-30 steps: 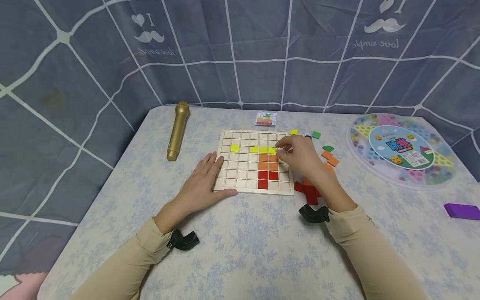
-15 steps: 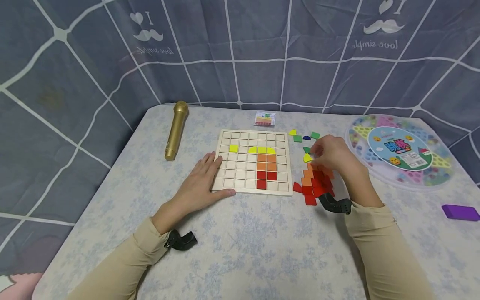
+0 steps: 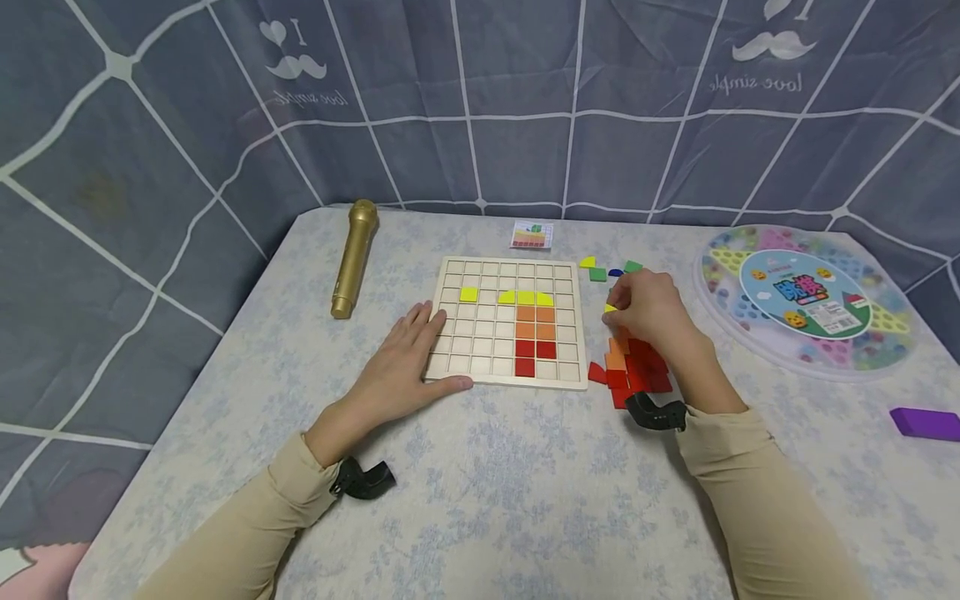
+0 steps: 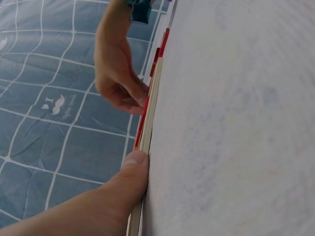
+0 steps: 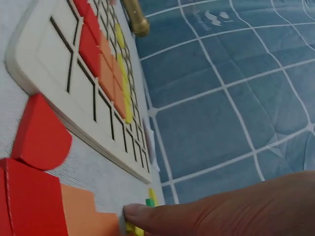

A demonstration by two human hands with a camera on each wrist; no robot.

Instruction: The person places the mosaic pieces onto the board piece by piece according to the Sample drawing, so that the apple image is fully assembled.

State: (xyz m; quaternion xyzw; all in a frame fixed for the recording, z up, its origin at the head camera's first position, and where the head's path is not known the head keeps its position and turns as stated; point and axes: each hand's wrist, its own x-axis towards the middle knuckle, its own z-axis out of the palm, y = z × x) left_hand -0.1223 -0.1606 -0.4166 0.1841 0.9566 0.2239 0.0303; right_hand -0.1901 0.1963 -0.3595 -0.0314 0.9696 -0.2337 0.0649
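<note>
A wooden grid board [image 3: 480,379] lies on the table, with yellow tiles [image 3: 526,297], orange tiles [image 3: 536,314] and red tiles [image 3: 525,367] set in some squares. My left hand [image 3: 397,375] rests at its left edge, fingers fairly straight, thumb along the front edge; the left wrist view shows that thumb [image 4: 129,184] against the rim. Right of the board, my right hand [image 3: 652,312] pinches a yellow rounded tile [image 3: 611,308] between thumb and curled fingers. In the right wrist view the thumb [image 5: 162,216] partly covers this tile.
Red tiles [image 3: 645,371] and orange tiles [image 3: 615,357] lie heaped below my right hand. Green [image 3: 597,274], blue [image 3: 616,272] and yellow [image 3: 588,262] pieces lie behind. A picture card [image 3: 532,235], gold microphone [image 3: 355,262], round clear case [image 3: 806,300] and purple block [image 3: 926,422] stand around.
My right hand has left the board's yellow row, gone right to the loose tiles, then shifted slightly left onto the yellow rounded tile. My left hand has stayed on the board.
</note>
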